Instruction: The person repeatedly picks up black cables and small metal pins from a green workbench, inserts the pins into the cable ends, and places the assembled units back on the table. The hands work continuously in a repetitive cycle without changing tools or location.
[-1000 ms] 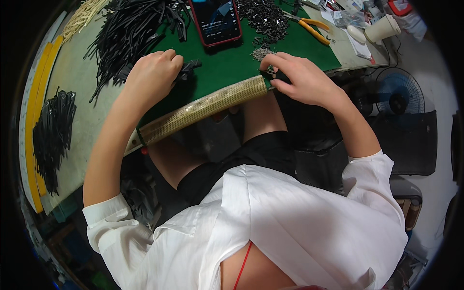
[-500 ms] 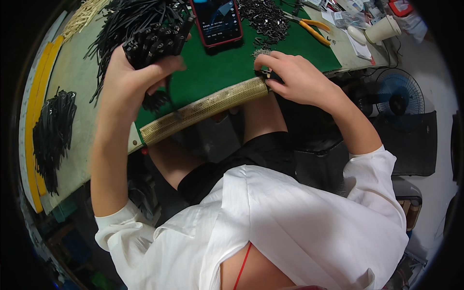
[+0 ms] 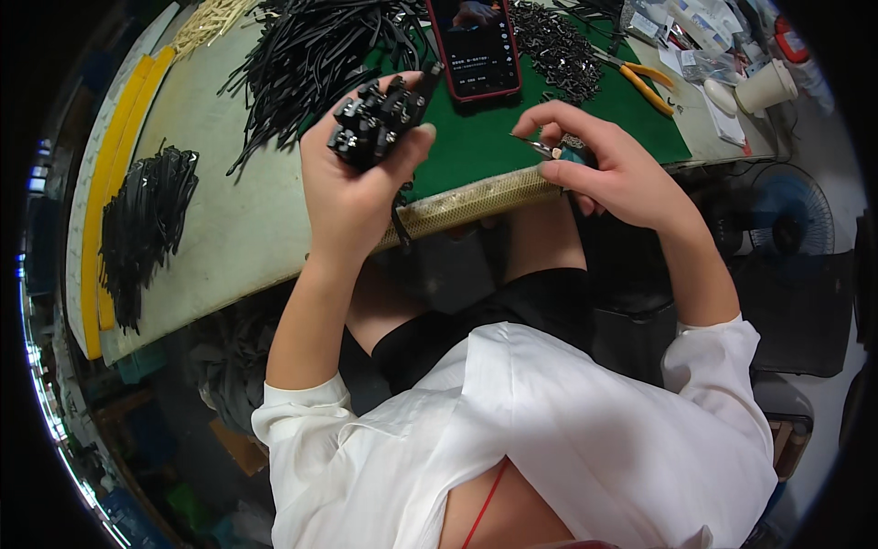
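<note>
My left hand [image 3: 352, 192] is closed round a bundle of thin black straps [image 3: 370, 128], whose ends with small shiny metal bits face up. A few loose straps hang below that hand at the table edge. In my right hand [image 3: 613, 165] is a small hand tool with a pointed metal tip [image 3: 523, 141] and a teal handle; my palm and fingers cover much of it, so its exact kind is hidden. The tool is apart from the bundle. Both hands are over the near edge of a green mat [image 3: 471, 151].
A gold mesh strip [image 3: 466, 203] lines the table's near edge. Beyond lie a heap of black straps [image 3: 311, 73], a phone [image 3: 480, 69], small dark parts [image 3: 562, 55] and yellow-handled pliers [image 3: 647, 87]. More straps [image 3: 146, 229] lie left; a fan [image 3: 791, 210] stands right.
The whole view has shifted. My left hand has come closer to my right, with the bundle's ends turned up. My right hand has lifted from the mesh edge, and its tool's tip shows.
</note>
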A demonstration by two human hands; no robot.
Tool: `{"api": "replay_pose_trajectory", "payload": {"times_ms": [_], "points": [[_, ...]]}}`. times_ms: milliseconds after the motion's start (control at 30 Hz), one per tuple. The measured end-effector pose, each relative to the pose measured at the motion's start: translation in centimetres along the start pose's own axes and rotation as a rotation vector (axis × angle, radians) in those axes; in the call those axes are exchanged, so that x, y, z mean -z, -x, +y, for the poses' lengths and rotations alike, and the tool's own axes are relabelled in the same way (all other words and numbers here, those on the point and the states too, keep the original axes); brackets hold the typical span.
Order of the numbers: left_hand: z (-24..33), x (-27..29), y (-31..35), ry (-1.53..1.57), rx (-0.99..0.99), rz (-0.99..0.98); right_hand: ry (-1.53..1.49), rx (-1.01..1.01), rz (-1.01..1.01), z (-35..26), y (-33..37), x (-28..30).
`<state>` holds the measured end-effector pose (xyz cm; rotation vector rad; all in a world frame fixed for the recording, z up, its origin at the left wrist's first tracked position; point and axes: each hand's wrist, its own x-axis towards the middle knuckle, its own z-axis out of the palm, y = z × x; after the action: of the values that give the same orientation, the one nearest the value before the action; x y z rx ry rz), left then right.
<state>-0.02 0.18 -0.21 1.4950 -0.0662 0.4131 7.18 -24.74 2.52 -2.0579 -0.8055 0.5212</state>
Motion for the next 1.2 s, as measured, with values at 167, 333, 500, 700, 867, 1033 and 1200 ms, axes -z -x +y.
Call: {"api": "replay_pose_trajectory", "payload": {"times_ms": [167,333,500,700,867,1033,1200], "points": [[-0.8,-0.9,-0.1,-0.39,-0.394,-0.049,-0.709,0.002,0.108,-3.9,0.4,-3.4],[-1.0,-1.1,0.2,-0.465,-0.489,-0.049,-0.765,0.023,0.105,-3.8,-0.3,-4.5],[-0.9,-1.2,0.3,-0.523,-0.59,-0.049,-0.797,-0.001,0.118,-3.8,-0.2,-5.0],[-0.9,-0.5,0.7,-0.662,-0.601,-0.125,-0.719,-0.012,0.13,-3.4,0.0,-5.8],[-0.5,-0.2,0.0,-0.675,-0.543,-0.165,-0.238,0.238,0.414,-1.7,-1.3,-7.2],[-0.8,0.4,0.5,-0.75,-0.514,-0.039,0.279,0.356,0.529,-2.6,-2.0,-8.4],[0.1,7.3,0.1,-1.095,-0.386,0.35,0.216,0.209,0.396,-2.0,0.2,-8.1]]}}
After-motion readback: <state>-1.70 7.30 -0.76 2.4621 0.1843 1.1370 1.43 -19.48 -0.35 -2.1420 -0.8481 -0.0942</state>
